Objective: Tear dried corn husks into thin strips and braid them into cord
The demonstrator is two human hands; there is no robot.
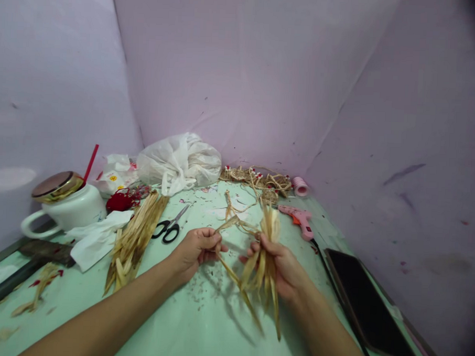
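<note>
Both hands' fingers (210,241) grip dried strips (271,226) — bundle in right.

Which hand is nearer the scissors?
Left. The left hand, pinching a strip, is just right of the scissors and slightly closer to you; the right hand, gripping the bunch, is well farther right.

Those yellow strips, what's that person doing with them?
The right hand grips a bunch of dry, straw-coloured strips. The left hand pinches one loose strip, and part of it stretches toward the bunch. More strips lie in a pile on the green table, next to black-handled scissors that nobody is holding.
</note>
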